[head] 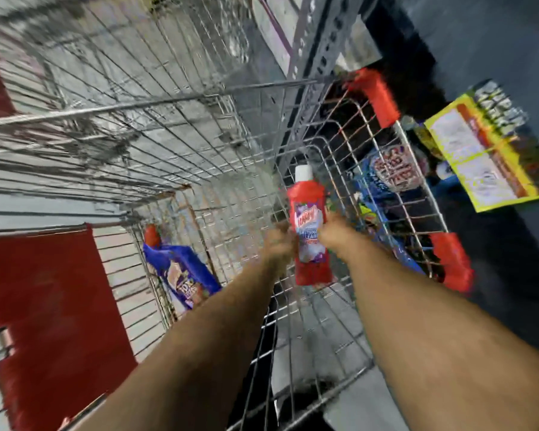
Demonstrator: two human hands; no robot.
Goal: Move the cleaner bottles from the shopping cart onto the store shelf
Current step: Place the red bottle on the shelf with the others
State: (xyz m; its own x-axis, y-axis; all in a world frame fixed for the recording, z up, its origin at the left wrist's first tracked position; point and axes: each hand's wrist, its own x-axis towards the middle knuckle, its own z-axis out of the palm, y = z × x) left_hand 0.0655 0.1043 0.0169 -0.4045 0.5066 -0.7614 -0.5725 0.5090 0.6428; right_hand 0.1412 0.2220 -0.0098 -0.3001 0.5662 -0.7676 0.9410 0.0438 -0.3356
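Note:
A red cleaner bottle (pixel 308 231) with a white cap and a purple-white label is held upright over the wire shopping cart (pixel 339 337). My left hand (pixel 277 244) grips its left side and my right hand (pixel 333 234) grips its right side. A blue cleaner bottle (pixel 181 272) with a red cap leans on the wire shelf (pixel 122 144) at the lower left. The frame is blurred by motion, so finger detail is unclear.
Blue packs (pixel 392 172) lie inside the cart near its right wall. Red plastic corner guards (pixel 377 98) mark the cart's rim. A yellow printed box (pixel 486 157) sits at the right on the dark floor. A red panel (pixel 53 306) hangs at the lower left.

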